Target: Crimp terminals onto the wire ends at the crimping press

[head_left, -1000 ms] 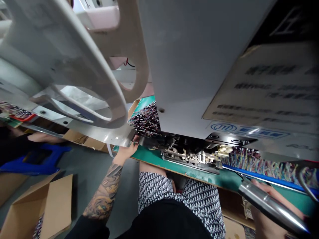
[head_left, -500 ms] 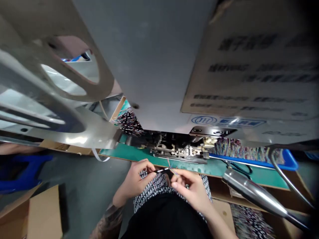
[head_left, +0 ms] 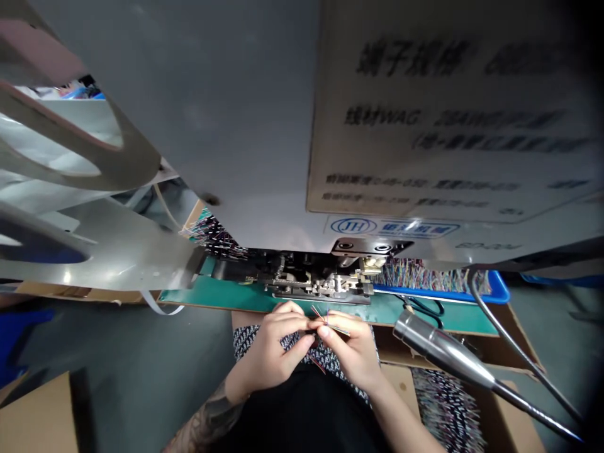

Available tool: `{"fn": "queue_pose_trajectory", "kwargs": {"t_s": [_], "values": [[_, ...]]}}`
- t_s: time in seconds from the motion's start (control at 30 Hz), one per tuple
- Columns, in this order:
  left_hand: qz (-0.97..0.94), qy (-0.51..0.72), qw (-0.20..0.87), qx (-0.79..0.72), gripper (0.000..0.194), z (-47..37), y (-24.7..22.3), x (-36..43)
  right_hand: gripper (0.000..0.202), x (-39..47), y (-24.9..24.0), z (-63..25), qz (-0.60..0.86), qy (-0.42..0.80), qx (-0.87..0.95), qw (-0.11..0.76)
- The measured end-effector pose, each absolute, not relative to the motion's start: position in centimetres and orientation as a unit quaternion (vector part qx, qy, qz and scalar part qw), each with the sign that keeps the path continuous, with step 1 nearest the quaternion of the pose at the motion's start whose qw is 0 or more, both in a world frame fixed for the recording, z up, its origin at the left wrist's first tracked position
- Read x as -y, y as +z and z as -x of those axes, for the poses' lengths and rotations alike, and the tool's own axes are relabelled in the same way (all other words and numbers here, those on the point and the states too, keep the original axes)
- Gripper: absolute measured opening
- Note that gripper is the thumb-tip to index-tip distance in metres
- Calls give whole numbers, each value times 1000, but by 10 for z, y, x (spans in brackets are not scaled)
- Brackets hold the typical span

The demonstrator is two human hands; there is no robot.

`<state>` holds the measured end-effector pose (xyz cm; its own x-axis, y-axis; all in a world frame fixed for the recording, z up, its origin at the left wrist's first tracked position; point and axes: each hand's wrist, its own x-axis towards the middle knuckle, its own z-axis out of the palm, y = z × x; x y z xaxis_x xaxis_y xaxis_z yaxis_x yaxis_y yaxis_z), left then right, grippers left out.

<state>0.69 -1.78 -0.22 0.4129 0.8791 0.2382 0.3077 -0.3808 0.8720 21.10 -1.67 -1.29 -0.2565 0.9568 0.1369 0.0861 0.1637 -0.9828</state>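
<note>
Wires (head_left: 325, 319) were in front of the machine (head_left: 245, 126), where we held them between both hands. We had the left hand's (head_left: 278, 346) grip closed on them, and the right hand's (head_left: 353, 352) fingertips pinched together on them too. The counter (head_left: 207, 294) ran beneath the machine, with a blue tray (head_left: 436, 294) of more wires toward the machine's right and a metal tube (head_left: 443, 351) right of its front.

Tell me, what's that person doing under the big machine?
The person's left hand and right hand are close together over their lap, pinching a few thin colored wires. The hands are just in front of the big gray machine. More wires fill the blue tray on the green tabletop.
</note>
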Motion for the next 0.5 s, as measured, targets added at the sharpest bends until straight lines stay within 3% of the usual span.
{"fn": "queue_pose_trajectory", "kwargs": {"t_s": [0.13,0.23,0.37,0.5], "values": [[-681,376,481,-405,11,-11,-9,9,18,16,-13,-212,413,503,607,456],[-681,417,424,-426,10,-15,-12,7,20,17,-15,-209,434,529,539,492],[-723,420,318,-447,13,-21,-11,8,40,16,-10,-202,474,596,420,493],[-742,403,257,-470,14,-24,-8,9,35,12,1,-197,520,586,397,479]]}}
